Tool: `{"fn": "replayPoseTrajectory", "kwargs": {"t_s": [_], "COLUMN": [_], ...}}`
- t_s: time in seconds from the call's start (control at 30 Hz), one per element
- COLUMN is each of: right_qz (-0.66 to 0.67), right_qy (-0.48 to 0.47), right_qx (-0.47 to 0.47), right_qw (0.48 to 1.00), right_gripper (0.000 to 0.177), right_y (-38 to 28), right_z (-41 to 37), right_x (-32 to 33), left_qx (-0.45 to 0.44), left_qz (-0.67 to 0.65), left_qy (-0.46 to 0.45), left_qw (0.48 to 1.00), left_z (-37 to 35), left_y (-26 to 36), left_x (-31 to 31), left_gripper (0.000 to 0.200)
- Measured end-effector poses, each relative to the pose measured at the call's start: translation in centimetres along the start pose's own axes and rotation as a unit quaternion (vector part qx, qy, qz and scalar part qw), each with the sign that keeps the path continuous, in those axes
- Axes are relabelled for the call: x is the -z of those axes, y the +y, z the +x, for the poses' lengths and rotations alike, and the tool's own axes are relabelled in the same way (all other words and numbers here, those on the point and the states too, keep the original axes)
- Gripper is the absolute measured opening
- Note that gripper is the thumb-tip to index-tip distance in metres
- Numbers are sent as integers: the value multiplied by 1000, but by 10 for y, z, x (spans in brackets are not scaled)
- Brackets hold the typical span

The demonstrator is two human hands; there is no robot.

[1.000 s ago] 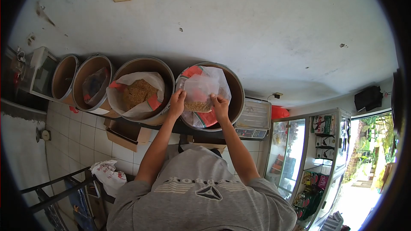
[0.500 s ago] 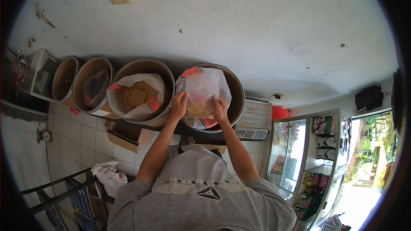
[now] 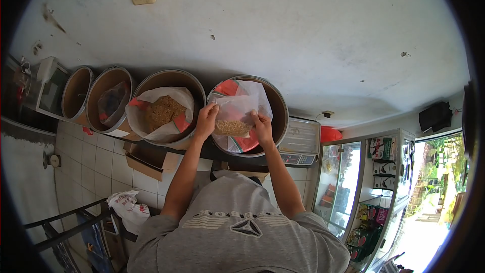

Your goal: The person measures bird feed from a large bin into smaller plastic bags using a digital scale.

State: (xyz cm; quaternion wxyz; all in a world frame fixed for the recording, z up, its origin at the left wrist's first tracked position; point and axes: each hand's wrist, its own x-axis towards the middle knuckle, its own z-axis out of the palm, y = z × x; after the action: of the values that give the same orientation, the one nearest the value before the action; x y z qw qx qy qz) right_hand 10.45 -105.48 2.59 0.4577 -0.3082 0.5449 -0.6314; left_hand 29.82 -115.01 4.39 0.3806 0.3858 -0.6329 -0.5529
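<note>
Between my hands hangs a clear plastic bag [image 3: 236, 107] with golden-brown grain [image 3: 232, 128] gathered in its lower part. My left hand [image 3: 207, 117] pinches the bag's left side, and my right hand [image 3: 261, 125] grips its right side with the thumb on top. Beneath it stands a round drum [image 3: 281, 106], lined with a white and red sack [image 3: 262, 91]. The drum's contents are hidden behind the bag and my hands.
To the left, another drum [image 3: 198, 81] holds an open sack of brown grain [image 3: 165, 110]. Two smaller drums stand farther left. A scale [image 3: 299, 158] sits at right, near a glass display cabinet [image 3: 338, 172]. An open cardboard box [image 3: 146, 161] lies below the drums.
The bag's top edge has come lower and the bag is slightly tilted. My left hand has shifted a little up and left; my right hand has barely moved.
</note>
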Motion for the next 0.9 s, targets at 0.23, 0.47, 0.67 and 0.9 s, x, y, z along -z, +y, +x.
{"fn": "replayPoseTrajectory", "kwargs": {"t_s": [0.23, 0.47, 0.67, 0.9], "right_qz": [-64, -1, -31, -193], "right_qy": [27, 81, 149, 172], "right_qx": [35, 49, 109, 126], "right_qw": [997, 996, 982, 958], "right_gripper": [27, 25, 31, 43], "right_y": [-15, -22, -19, -15], "right_z": [-5, -12, -11, -11], "right_x": [-3, -16, -14, -10], "left_qx": [-42, 31, -28, -90], "left_qz": [22, -217, -10, 12], "left_qy": [46, 47, 53, 138], "left_qw": [998, 975, 998, 986], "left_z": [-2, -13, -19, -17], "left_y": [-7, -21, -3, 18], "left_x": [-2, -32, -38, -52], "left_gripper": [29, 31, 35, 34]}}
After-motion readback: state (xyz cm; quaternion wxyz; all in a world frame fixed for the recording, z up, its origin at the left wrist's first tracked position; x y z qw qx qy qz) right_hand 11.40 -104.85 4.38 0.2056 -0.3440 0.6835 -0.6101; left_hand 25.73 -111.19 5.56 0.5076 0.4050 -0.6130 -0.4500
